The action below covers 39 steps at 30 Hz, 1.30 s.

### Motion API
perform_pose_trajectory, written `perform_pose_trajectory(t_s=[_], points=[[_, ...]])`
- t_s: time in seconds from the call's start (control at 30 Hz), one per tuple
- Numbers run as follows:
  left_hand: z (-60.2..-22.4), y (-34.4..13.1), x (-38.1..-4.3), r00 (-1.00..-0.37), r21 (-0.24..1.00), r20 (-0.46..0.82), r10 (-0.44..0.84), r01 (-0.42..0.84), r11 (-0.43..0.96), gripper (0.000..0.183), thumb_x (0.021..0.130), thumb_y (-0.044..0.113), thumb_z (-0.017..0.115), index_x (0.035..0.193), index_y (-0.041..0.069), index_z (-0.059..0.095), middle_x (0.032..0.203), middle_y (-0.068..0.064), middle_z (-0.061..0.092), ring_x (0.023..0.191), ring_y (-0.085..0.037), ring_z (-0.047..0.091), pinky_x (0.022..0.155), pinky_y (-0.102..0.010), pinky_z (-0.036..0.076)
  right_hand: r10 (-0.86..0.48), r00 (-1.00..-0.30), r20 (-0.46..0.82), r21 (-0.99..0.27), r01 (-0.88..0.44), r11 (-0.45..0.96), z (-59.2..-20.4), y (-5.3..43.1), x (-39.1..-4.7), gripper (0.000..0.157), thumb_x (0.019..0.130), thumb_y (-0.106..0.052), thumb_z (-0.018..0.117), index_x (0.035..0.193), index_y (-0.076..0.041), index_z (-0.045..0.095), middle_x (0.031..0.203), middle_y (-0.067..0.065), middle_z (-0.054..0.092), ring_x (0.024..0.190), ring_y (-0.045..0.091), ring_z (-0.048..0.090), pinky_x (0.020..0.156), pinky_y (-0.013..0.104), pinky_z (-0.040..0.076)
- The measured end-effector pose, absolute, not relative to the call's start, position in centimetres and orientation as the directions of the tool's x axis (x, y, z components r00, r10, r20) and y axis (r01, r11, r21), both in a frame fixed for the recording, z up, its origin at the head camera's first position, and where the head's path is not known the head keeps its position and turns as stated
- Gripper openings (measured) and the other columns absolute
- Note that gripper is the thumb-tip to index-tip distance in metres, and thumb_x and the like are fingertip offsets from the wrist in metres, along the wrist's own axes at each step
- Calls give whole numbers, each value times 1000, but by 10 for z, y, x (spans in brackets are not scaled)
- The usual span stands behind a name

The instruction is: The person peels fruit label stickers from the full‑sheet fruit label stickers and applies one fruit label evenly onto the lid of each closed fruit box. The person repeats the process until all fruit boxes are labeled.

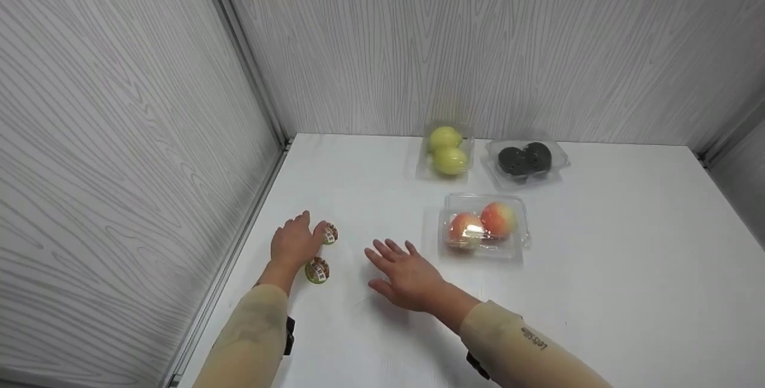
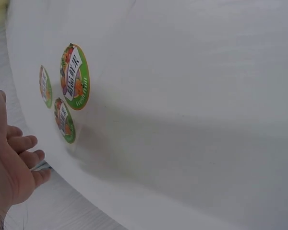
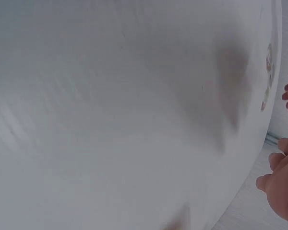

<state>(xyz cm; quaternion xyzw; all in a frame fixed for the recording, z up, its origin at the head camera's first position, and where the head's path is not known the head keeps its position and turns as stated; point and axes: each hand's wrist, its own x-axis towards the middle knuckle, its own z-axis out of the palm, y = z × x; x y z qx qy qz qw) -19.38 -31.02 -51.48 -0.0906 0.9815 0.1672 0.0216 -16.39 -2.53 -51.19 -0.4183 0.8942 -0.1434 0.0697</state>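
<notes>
My left hand (image 1: 294,241) is over the left side of the white table, palm down, with nothing in its grasp. Beside its thumb lies a round fruit sticker (image 1: 330,234), partly covered by the hand. Another round sticker (image 1: 317,270) is nearer, by the wrist. Three such stickers show in the left wrist view, the largest-looking one (image 2: 75,76) printed "Fresh fruit" on green; one of the three is hidden in the head view. My right hand (image 1: 409,279) hovers above the table with fingers spread, holding nothing and casting a shadow.
A clear clamshell box (image 1: 522,229) with two red-yellow fruits stands right of my right hand. Farther back are a clear box (image 1: 422,164) with two yellow fruits and another box (image 1: 559,158) with two dark fruits. Wood-grain panels (image 1: 478,47) rise behind and at the sides.
</notes>
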Motion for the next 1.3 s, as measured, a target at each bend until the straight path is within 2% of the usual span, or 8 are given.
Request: perform_pose_trajectory(t_s=[0.2,0.5,0.77,1.03,1.3], points=[[-519,-315,-191,-982,325,-92,-165,-187,927,69,112,43,42,154,-12,43,154,-33,48,145,-52,42,123,-63,26,-813,-575,-89,-223,-784,579,-527,-37,-150,61,113,-47,44,166,-18,39,170,6,37,157,27,32,124,58,29],[-526,-313,-193,-981,338,-143,-132,-174,925,65,113,36,41,156,-12,40,156,-33,46,146,-52,41,124,-63,25,-823,-550,-143,-220,-793,568,-539,-41,-140,60,112,-49,44,165,-20,42,169,2,39,157,24,33,125,54,29],[-526,-312,-193,-973,353,-187,-136,-196,915,66,110,34,46,159,-9,36,157,-31,46,147,-52,40,125,-59,23,-818,-550,-166,-273,-772,574,-540,-38,-144,57,113,-46,42,162,-18,46,170,1,37,158,24,31,126,53,26],[-525,-301,-199,-979,364,-154,-132,-180,914,71,103,38,60,158,-4,43,152,-26,55,144,-52,45,121,-59,34,-808,-568,-153,-263,-765,588,-540,-25,-151,56,113,-45,44,160,-16,49,168,2,40,157,27,33,125,56,27],[-522,-283,-206,-977,418,-139,-159,-203,885,75,99,42,67,159,2,46,153,-21,56,145,-49,46,119,-58,36,-793,-597,-123,-282,-745,605,-540,-7,-158,53,112,-40,48,158,-14,52,166,6,44,155,31,37,124,59,28]])
